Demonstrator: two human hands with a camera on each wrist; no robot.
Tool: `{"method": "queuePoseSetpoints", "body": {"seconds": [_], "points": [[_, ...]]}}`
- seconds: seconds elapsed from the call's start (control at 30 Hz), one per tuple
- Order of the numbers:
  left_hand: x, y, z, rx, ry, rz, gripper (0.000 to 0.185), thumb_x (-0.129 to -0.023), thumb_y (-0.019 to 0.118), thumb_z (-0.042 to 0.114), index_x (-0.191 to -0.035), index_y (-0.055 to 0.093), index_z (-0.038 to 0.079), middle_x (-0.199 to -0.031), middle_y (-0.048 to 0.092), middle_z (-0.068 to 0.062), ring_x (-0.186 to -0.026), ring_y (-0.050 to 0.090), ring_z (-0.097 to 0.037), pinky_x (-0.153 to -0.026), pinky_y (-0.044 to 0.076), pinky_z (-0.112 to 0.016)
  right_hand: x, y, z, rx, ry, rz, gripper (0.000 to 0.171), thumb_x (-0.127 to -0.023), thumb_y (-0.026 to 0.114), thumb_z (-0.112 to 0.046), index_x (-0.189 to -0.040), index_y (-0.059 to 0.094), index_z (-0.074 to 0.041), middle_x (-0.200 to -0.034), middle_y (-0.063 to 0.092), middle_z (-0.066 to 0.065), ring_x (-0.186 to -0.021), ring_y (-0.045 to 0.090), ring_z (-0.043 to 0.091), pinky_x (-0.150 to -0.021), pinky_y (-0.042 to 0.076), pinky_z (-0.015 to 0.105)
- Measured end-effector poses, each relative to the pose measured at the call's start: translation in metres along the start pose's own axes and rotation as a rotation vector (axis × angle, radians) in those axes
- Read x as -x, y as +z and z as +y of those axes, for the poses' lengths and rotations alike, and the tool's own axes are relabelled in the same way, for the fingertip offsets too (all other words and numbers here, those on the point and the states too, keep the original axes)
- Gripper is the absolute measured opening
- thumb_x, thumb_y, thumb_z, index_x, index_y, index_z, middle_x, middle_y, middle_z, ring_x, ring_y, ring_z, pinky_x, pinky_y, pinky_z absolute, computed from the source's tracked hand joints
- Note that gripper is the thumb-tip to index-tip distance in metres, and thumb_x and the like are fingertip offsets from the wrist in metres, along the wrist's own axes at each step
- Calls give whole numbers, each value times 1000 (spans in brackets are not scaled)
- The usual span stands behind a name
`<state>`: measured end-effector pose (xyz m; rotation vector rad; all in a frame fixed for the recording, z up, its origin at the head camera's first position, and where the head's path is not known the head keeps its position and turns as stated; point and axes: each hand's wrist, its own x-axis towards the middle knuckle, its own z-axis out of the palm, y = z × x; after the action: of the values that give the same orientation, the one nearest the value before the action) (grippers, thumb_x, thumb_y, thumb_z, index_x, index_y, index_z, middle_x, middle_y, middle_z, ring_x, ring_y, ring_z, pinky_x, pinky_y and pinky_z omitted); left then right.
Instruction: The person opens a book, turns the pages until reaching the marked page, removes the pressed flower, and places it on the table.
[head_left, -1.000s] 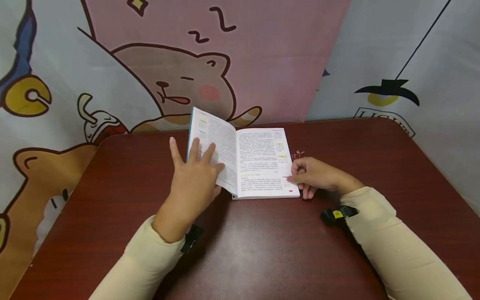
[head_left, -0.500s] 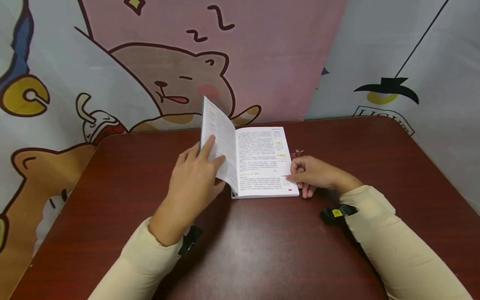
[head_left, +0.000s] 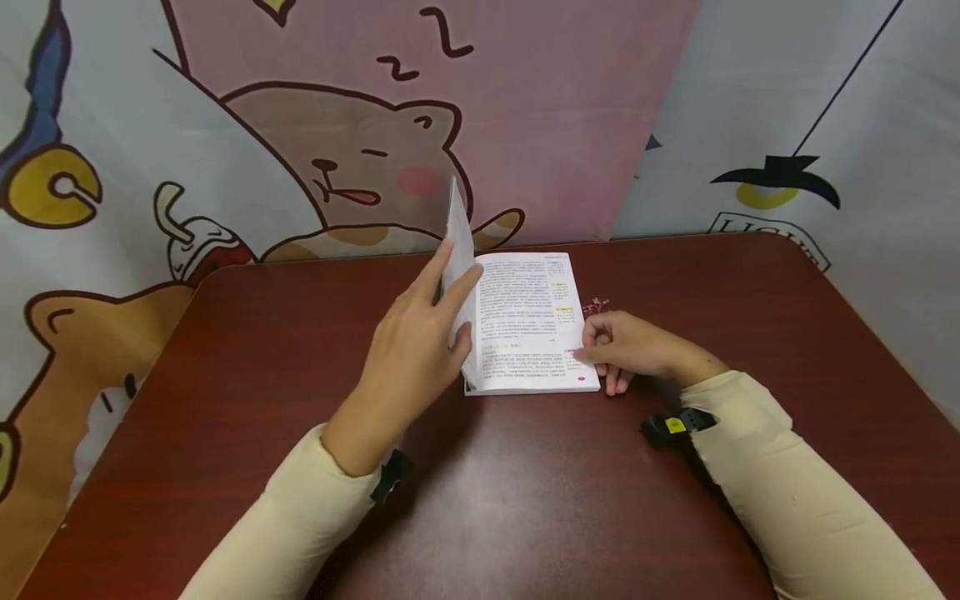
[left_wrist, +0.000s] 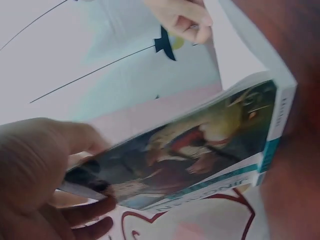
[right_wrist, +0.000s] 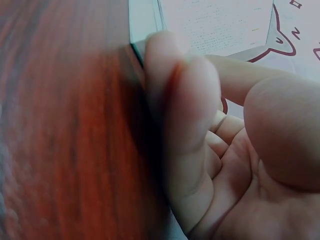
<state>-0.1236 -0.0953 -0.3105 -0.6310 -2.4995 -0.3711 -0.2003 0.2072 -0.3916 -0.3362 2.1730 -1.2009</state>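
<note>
An open paperback book (head_left: 525, 325) lies at the middle of the table, its right-hand pages flat and printed with small text and yellow marks. The left part, front cover (left_wrist: 200, 150) with some pages, stands nearly upright at the spine. My left hand (head_left: 412, 342) grips that raised part by its outer edge, fingers and thumb on opposite sides. In the left wrist view the cover shows a dark painting and a teal band. My right hand (head_left: 630, 346) pinches the lower right edge of the book, thumb on the page and other fingers curled beneath.
The dark red-brown wooden table (head_left: 525, 500) runs back to a cloth backdrop (head_left: 555, 125) with cartoon drawings. A small reddish sprig-like shape (head_left: 596, 307) shows beside the book's right edge. Black straps (head_left: 678, 425) sit at both wrists.
My left hand has moved right and lifted the cover with its pages from a leaning slant to nearly upright. Its spread fingers have drawn in around the edge. The right hand stays put.
</note>
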Motion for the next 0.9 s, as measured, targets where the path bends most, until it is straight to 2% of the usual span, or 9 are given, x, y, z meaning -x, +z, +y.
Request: {"method": "queuePoseSetpoints", "body": {"seconds": [0.07, 0.13, 0.3, 0.43, 0.57, 0.7, 0.9], "points": [[0, 5, 1, 45, 2, 47, 78, -80, 73, 1, -151, 44, 14, -157, 40, -17, -94, 66, -35, -76, 55, -44, 0, 0, 1, 0, -2, 3, 29, -96, 67, -22, -93, 49, 0, -66, 57, 9, -47, 64, 19, -44, 54, 33], [-1, 10, 2, 85, 6, 75, 88, -79, 69, -4, -157, 33, 15, -158, 39, -14, -89, 65, -32, -67, 52, -42, -1, 0, 2, 0, -4, 5, 29, -96, 67, -22, -93, 49, 0, -66, 56, 8, -47, 64, 19, -44, 54, 33], [0, 20, 4, 181, 28, 90, 96, -82, 65, -8, -161, 13, 10, -163, 33, -9, -109, 65, -27, -73, 54, -39, -2, 1, 3, -6, -4, 6, 29, -95, 68, -22, -93, 49, 0, -66, 56, 8, -47, 64, 18, -44, 54, 33], [0, 27, 5, 214, 36, 87, 97, -83, 68, -5, -161, 11, 6, -162, 34, -10, -107, 65, -27, -77, 55, -41, -1, 2, 2, -10, -8, 5, 29, -95, 68, -21, -92, 49, 0, -66, 56, 8, -46, 64, 18, -44, 54, 32], [0, 34, 7, 220, 10, 16, 104, -83, 70, -2, -161, 4, 8, -162, 35, -11, -113, 65, -29, -85, 54, -44, -1, 2, 1, -5, -8, 7, 28, -96, 67, -20, -92, 49, 0, -66, 56, 8, -46, 64, 17, -43, 53, 32], [0, 42, 9, 192, -3, -75, 109, -81, 71, 0, -162, -1, 11, -160, 38, -14, -126, 60, -29, -94, 52, -46, 0, 1, 0, -7, -5, 8, 28, -96, 67, -20, -92, 49, 0, -66, 56, 8, -46, 64, 18, -44, 53, 32], [1, 52, 12, 102, 4, -254, 113, -76, 71, 1, -163, 0, 20, -161, 34, -15, -129, 57, -34, -85, 55, -51, 1, 1, 0, -18, 4, 6, 27, -96, 67, -20, -93, 49, 1, -67, 56, 9, -47, 65, 18, -45, 55, 33]]}}
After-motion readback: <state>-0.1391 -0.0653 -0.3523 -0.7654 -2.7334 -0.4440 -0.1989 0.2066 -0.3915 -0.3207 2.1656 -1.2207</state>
